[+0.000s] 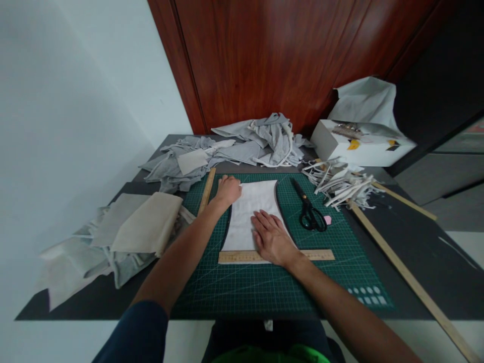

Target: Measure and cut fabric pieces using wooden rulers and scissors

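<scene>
You are pressing your right hand point(273, 238) flat, fingers spread, on a white cloth point(252, 214) lying in the middle of the green mat point(264, 287). Your left hand point(228, 190) is resting on the cloth's far left corner, fingers curled down; neither hand is clamping anything. The cloth's long axis is running away from you, its near edge sitting against a short ruler point(242, 256) that is lying crosswise. A second ruler point(207, 190) is lying along the mat's left edge, and two long sticks point(408, 282) are running down the right. One pair of scissors point(310, 212) is pointing away from you, just right of the cloth. Grey scraps point(260, 141) are heaped behind.
</scene>
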`<state>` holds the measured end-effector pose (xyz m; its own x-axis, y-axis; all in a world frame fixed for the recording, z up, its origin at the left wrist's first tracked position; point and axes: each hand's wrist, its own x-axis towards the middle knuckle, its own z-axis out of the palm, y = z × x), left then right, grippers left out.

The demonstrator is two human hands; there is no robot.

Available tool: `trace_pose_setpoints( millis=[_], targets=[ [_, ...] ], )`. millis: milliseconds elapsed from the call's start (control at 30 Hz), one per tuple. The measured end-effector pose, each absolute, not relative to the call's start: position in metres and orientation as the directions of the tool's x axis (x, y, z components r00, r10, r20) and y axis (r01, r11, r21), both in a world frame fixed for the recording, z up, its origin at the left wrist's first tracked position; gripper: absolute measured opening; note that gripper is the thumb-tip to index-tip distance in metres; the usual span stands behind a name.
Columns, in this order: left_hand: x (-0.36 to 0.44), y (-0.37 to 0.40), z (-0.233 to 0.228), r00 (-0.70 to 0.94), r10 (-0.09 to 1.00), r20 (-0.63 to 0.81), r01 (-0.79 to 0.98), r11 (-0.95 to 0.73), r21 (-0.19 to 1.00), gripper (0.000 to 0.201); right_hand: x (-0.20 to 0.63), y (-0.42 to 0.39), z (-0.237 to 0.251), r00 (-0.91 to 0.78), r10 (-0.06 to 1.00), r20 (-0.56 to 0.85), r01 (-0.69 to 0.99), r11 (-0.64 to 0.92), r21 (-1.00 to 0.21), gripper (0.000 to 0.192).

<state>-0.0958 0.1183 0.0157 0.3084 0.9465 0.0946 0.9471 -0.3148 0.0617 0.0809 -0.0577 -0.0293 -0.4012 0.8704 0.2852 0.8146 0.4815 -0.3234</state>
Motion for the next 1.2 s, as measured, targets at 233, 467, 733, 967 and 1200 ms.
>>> trace_pose_setpoints(
  millis=[233, 467, 733, 967, 1200],
  targets=[
    [-0.082, 0.123, 0.039, 0.388, 0.921, -0.021, 0.915, -0.382, 0.128, 0.029, 0.080, -0.057, -0.028, -0.395, 0.877, 0.274, 0.814, 0.472, -0.339, 0.051],
    [-0.090, 0.160, 0.048, 0.401, 0.888, -0.225, 0.875, -0.298, 0.383, 0.025, 0.081, -0.057, -0.028, -0.394, 0.877, 0.273, 0.813, 0.472, -0.341, 0.051],
    [-0.094, 0.187, 0.026, 0.362, 0.922, -0.141, 0.777, -0.215, 0.591, 0.032, 0.080, -0.056, -0.030, -0.397, 0.872, 0.286, 0.808, 0.479, -0.343, 0.052],
    [-0.081, 0.188, 0.016, 0.443, 0.890, 0.108, 0.793, -0.446, 0.416, 0.058, 0.080, -0.056, -0.030, -0.385, 0.877, 0.288, 0.809, 0.470, -0.353, 0.052],
    [-0.079, 0.201, 0.015, 0.394, 0.919, 0.000, 0.869, -0.372, 0.325, 0.023, 0.081, -0.056, -0.028, -0.376, 0.881, 0.288, 0.804, 0.465, -0.371, 0.051]
  ],
)
